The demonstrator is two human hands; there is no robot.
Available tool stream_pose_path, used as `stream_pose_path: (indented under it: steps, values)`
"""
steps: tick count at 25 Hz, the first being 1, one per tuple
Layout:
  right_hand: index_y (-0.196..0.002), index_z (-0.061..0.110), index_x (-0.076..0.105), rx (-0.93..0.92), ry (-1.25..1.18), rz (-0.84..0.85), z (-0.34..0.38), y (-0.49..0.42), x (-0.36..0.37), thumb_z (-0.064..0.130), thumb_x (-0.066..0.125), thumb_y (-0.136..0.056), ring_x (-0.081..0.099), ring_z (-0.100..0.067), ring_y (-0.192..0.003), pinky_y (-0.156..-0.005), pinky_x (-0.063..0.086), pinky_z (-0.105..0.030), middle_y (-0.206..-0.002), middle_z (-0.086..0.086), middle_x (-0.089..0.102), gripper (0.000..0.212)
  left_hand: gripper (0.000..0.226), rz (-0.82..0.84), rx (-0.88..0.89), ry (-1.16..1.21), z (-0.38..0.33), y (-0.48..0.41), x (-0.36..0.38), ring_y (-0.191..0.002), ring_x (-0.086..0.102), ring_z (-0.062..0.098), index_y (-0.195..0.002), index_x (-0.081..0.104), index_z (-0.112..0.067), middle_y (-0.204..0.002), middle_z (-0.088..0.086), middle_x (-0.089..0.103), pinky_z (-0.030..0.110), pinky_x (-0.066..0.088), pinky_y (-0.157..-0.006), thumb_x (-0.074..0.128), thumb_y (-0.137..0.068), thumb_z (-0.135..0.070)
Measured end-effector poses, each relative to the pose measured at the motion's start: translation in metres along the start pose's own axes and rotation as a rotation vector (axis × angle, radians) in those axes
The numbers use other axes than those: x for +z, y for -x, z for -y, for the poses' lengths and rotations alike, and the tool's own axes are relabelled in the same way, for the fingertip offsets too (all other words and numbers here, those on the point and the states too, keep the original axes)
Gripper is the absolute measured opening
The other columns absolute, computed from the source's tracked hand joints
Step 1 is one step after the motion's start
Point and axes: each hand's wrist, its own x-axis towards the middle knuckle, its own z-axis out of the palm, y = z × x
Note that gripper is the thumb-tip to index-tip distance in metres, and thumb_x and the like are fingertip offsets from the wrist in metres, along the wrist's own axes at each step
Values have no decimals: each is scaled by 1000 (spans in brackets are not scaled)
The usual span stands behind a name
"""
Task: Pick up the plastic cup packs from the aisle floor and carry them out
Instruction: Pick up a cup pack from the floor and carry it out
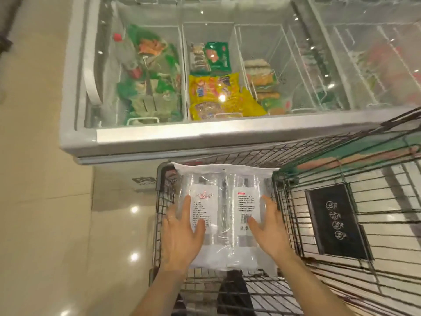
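Two clear plastic cup packs lie side by side, the left pack [205,185] and the right pack [247,185], each with a white printed label. They are over the near-left end of a wire shopping cart [284,215]. My left hand [182,238] grips the left pack's outer side, thumb on its label. My right hand [271,233] grips the right pack's outer side the same way. The packs are squeezed between both hands. Whether they rest on the cart wires I cannot tell.
A chest freezer [159,135] with glass lids and frozen food packets stands right in front of the cart. A black placard [335,220] hangs inside the cart at the right. Glossy beige floor tiles [45,201] stretch along the left.
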Motion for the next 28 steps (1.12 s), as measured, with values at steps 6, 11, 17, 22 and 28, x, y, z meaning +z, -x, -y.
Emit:
stream_pose_path:
  steps: [6, 11, 17, 22, 28]
  values:
    - [-152, 31, 15, 2, -22, 123, -50, -54, 38, 33, 63, -93, 45, -12, -104, -81, 42, -30, -117, 6, 47, 76, 73, 31, -139, -52, 1, -24, 57, -135, 37, 36, -154, 15, -31, -146, 19, 42, 50, 40, -107, 46, -92, -54]
    - [-136, 38, 24, 92, -90, 123, -81, -89, 79, 35, 66, -89, 58, -9, -88, -65, 56, -29, -120, -3, 53, 63, 61, -17, -93, 18, 1, -53, 79, -113, 52, 27, -140, 29, -30, -121, 3, 48, 38, 49, -86, 63, -89, -34]
    - [-140, 35, 19, 117, -65, 156, -107, -107, 121, 40, 65, -89, 52, -15, -103, -76, 51, -34, -126, -7, 52, 69, 69, 42, -186, 63, 26, -65, 113, -127, 44, 24, -147, 18, -37, -132, 2, 44, 40, 42, -99, 59, -92, -36]
    - [-142, 34, 21, 90, -73, 161, -114, -113, 136, 40, 62, -91, 50, -11, -99, -75, 52, -31, -124, -5, 56, 66, 74, 105, -258, 19, 45, -72, 133, -146, 26, 32, -153, 8, -36, -158, 14, 27, 51, 31, -115, 52, -94, -43]
    - [-153, 38, 4, -25, 257, 302, -91, -111, 112, 55, 42, -96, 17, -27, -148, -108, 40, -49, -163, -4, 4, 70, 81, 180, -257, -22, 38, -76, 120, -150, 7, 35, -156, 0, -31, -163, 16, 9, 54, 22, -118, 51, -95, -47]
